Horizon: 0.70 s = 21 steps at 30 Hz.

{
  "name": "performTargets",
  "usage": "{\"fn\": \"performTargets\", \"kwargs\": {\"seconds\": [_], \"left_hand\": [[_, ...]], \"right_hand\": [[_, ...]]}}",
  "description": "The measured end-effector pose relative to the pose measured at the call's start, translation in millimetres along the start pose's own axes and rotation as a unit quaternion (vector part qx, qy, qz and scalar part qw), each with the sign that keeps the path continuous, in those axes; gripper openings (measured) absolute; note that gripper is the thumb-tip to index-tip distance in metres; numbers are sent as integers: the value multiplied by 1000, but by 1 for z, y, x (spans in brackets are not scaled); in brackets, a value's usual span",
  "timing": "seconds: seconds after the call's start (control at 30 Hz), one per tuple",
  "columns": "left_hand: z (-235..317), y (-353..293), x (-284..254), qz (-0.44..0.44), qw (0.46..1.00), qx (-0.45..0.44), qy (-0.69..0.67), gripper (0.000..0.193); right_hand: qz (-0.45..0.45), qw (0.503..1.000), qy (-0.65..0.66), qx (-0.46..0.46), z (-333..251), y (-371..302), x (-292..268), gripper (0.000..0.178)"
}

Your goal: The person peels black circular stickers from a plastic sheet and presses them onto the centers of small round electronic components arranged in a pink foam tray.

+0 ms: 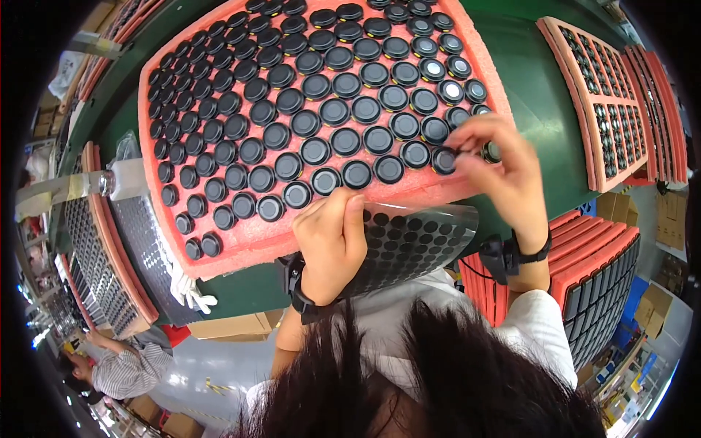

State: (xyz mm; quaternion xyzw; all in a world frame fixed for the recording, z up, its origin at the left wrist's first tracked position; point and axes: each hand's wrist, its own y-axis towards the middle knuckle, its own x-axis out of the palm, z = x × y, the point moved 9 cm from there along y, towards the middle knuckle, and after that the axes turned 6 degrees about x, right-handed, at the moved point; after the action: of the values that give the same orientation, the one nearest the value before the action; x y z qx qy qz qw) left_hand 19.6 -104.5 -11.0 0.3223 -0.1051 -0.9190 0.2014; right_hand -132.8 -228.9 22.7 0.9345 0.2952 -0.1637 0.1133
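Observation:
A pink foam tray (491,69) fills the bench before me, set with rows of round black caps. Most cap tops are dark; a few near the right edge, such as one cap (450,91), show a pale shiny top. My left hand (328,237) is closed on the upper edge of a clear sheet of round black stickers (409,244), which hangs at the tray's near edge. Over the tray's near right corner, my right hand (510,171) has thumb and fingers bent together beside a black cap (444,160). Whatever its fingertips pinch is hidden and slightly blurred.
The green bench (540,95) extends to the right, where another filled foam tray (595,109) lies beside stacked trays. More stacked foam (595,252) stands at my right. White gloves (188,288) lie near the left corner. Another person (131,369) works at lower left.

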Motion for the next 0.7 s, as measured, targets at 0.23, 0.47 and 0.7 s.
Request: {"fn": "performTargets", "kwargs": {"seconds": [0.23, 0.47, 0.7], "left_hand": [[-5, -2, -3, 20, 998, -55, -34, 18], [-4, 1, -4, 11, 984, -53, -168, 12], [-6, -1, -1, 25, 982, -22, -188, 5]], "right_hand": [[-127, 962, -211, -120, -40, -21, 61, 41], [-118, 979, -166, -5, -12, -22, 61, 34], [-143, 984, -106, 13, -12, -16, 70, 24]]}}
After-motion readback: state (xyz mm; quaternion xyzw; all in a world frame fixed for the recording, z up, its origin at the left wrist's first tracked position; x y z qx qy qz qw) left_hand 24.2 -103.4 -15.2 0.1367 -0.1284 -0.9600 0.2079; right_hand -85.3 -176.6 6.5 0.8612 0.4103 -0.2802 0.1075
